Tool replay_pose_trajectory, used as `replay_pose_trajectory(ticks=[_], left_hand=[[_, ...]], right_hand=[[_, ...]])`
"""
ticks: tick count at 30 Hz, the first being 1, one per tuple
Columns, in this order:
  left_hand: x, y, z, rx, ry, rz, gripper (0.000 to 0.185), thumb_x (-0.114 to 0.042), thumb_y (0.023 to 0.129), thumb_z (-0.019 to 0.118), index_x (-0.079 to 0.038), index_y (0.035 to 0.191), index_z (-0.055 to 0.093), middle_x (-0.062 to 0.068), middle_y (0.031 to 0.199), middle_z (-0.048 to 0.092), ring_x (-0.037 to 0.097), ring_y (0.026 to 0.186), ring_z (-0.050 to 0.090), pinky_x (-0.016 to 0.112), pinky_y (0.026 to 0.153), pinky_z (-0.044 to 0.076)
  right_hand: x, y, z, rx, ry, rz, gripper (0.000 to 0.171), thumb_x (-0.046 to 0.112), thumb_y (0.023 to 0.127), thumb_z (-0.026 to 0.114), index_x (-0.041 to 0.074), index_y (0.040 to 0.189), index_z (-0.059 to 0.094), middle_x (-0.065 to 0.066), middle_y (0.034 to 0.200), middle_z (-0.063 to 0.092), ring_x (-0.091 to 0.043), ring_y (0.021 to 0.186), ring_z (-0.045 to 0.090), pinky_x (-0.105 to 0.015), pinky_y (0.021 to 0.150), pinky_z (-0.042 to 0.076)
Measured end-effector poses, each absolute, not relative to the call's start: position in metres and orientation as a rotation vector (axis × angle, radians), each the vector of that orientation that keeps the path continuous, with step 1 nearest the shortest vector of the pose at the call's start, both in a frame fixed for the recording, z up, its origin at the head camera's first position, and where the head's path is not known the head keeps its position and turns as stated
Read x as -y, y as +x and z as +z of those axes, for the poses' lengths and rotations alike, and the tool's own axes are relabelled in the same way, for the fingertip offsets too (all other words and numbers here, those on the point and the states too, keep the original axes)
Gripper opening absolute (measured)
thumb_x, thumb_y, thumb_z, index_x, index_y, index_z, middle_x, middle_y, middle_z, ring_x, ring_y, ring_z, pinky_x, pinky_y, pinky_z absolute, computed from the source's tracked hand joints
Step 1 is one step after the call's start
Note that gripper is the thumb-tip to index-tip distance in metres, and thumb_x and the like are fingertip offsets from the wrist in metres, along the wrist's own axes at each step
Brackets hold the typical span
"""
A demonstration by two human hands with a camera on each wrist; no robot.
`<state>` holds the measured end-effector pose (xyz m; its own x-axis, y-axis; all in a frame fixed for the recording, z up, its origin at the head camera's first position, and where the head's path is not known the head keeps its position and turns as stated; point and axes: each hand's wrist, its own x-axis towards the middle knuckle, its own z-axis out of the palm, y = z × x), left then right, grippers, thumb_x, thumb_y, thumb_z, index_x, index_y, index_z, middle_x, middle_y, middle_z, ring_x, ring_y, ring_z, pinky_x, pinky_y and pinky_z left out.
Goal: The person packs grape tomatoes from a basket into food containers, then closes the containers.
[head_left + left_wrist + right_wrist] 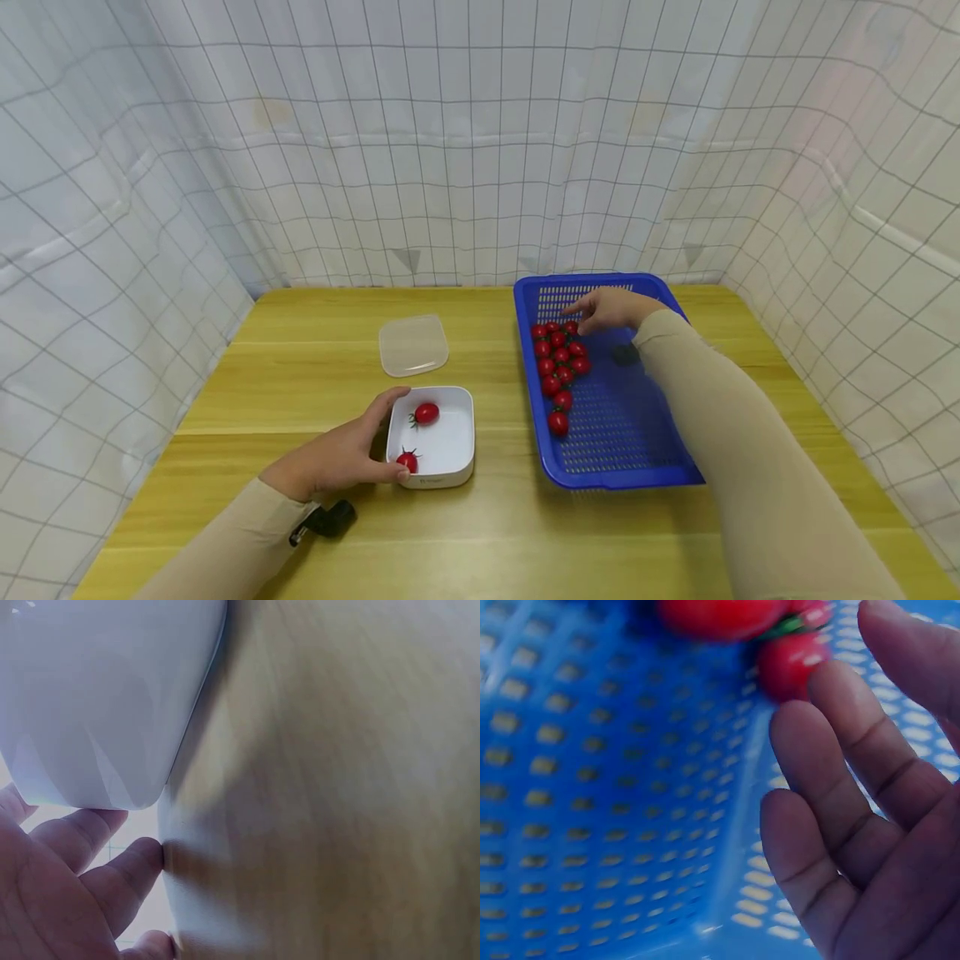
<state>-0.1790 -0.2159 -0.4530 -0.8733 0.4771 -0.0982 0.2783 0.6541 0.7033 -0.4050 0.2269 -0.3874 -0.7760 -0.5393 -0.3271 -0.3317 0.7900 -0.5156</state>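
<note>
With thumb and forefinger spread across its left side, my left hand (345,457) holds a small white square container (453,437). In the left wrist view the fingertips (105,819) are at the container's lower wall. Inside lie two red cherry tomatoes with green stalks, one near the back (427,413) and one at the front left corner, by the thumb. My right hand (611,308) reaches into the back of a blue slotted basket (532,408), its fingers loosely extended beside several cherry tomatoes (561,356). Nothing shows in its grasp; the right wrist view has a tomato (791,664) at the fingertips.
A translucent square lid (413,344) lies on the wooden table (300,350) behind the container. The basket's raised rim surrounds the tomatoes, which are gathered along its left side. A white gridded curtain (480,167) encloses the table at the back and sides.
</note>
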Motion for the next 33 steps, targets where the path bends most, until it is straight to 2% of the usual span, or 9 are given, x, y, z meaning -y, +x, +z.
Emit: replay_pose_trajectory(ticks=[5,12,22,33], left_hand=[[0.216,-0.178,-0.452,-2.597,0.600,1.035,0.107,-0.046,0.086,0.085,-0.022,0.164,0.016,0.021,0.162,0.039,0.035,0.139,0.051,0.061,0.117,0.040],[0.216,-0.178,-0.452,-2.613,0.602,1.011,0.108,-0.046,0.086,0.085,-0.021,0.164,0.016,0.021,0.161,0.041,0.034,0.138,0.051,0.057,0.116,0.042],[0.216,-0.180,-0.455,-2.613,0.615,1.021,0.107,-0.045,0.086,0.085,-0.020,0.163,0.016,0.020,0.159,0.044,0.032,0.137,0.052,0.049,0.117,0.044],[0.216,-0.180,-0.453,-2.607,0.605,1.016,0.108,-0.046,0.086,0.085,-0.021,0.164,0.015,0.019,0.159,0.043,0.032,0.138,0.051,0.053,0.117,0.043]], right_hand=[[-0.229,-0.408,-0.397,-2.557,-0.633,-0.545,0.051,0.009,0.095,0.072,0.007,0.145,0.063,-0.015,0.112,0.075,-0.025,0.100,0.069,-0.045,0.094,0.057],[-0.227,-0.413,-0.414,-2.579,-0.579,-0.512,0.051,0.011,0.097,0.071,0.011,0.147,0.063,-0.018,0.122,0.074,-0.030,0.109,0.070,-0.051,0.103,0.054],[-0.220,-0.412,-0.417,-2.610,-0.553,-0.487,0.047,0.014,0.096,0.073,0.009,0.142,0.067,-0.014,0.114,0.075,-0.025,0.101,0.069,-0.044,0.096,0.054],[-0.225,-0.415,-0.415,-2.614,-0.618,-0.409,0.044,0.020,0.098,0.072,0.011,0.141,0.067,-0.014,0.117,0.074,-0.027,0.105,0.068,-0.049,0.100,0.053]])
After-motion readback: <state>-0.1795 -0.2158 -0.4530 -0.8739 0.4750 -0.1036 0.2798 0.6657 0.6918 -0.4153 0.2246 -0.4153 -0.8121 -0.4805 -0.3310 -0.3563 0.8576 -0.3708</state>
